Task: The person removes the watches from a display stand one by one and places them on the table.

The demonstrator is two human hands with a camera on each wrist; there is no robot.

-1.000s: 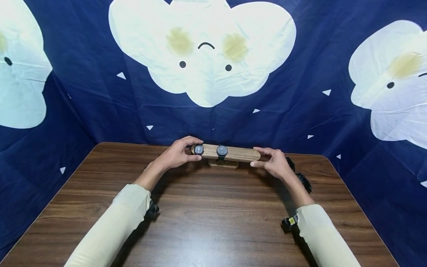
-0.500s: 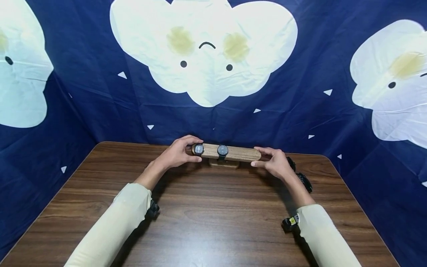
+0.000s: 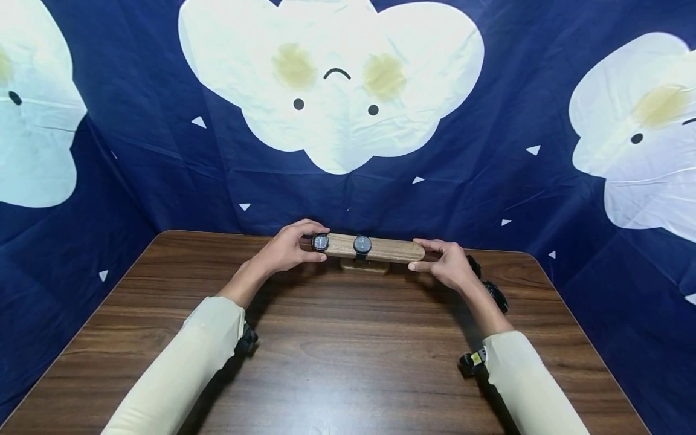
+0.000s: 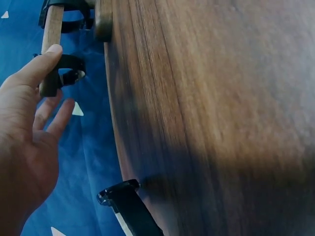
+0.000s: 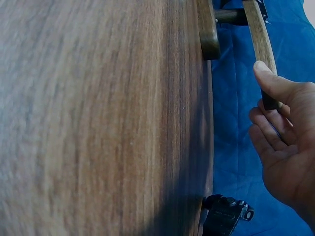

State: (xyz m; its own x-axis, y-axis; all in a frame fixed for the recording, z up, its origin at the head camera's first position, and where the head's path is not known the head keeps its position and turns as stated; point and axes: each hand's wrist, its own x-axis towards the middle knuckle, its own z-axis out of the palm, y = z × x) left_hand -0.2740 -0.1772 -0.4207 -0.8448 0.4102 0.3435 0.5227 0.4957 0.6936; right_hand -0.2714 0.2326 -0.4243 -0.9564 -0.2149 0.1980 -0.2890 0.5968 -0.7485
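Near the far edge of the table (image 3: 331, 344), a wooden stand (image 3: 393, 250) carries a square watch (image 3: 321, 242) and a round watch (image 3: 362, 244) strapped around it, dials too small to read. Its long axis runs left to right; the left hand (image 3: 289, 246) and right hand (image 3: 449, 266) pinch opposite ends between thumb and fingers.

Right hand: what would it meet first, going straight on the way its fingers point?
Beyond the wooden bar it pinches, the right hand would probably meet the round watch first, though depth is unclear.
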